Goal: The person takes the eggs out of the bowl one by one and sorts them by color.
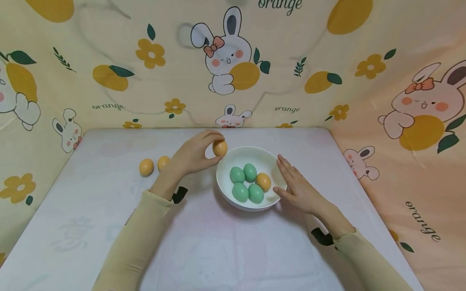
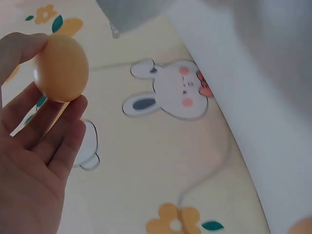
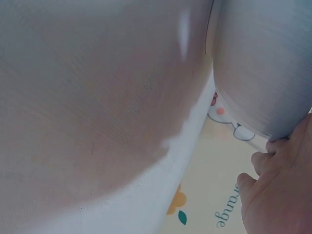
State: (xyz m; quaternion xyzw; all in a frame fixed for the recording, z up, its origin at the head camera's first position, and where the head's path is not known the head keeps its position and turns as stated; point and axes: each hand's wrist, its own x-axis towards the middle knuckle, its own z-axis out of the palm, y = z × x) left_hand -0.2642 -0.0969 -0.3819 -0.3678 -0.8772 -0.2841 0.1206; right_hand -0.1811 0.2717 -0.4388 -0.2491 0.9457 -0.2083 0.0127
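Note:
My left hand point(image 1: 196, 153) pinches an orange egg point(image 1: 220, 148) between thumb and fingertips, just off the left rim of a white bowl point(image 1: 251, 205). The left wrist view shows the same egg point(image 2: 62, 68) held by the thumb and fingers of the left hand point(image 2: 36, 136). Inside the bowl lie several green eggs point(image 1: 240, 192) and one orange egg point(image 1: 263, 182). With its fingers straight, my right hand point(image 1: 300, 188) rests against the bowl's right side. In the right wrist view, the right hand point(image 3: 282, 185) touches the bowl's outer wall point(image 3: 263, 63).
Two more orange eggs, one farther left point(image 1: 146, 167) and one partly behind the left wrist point(image 1: 163, 163), lie on the white table point(image 1: 225, 250). A cloth printed with rabbits and oranges point(image 1: 276, 48) hangs behind the table and along its sides.

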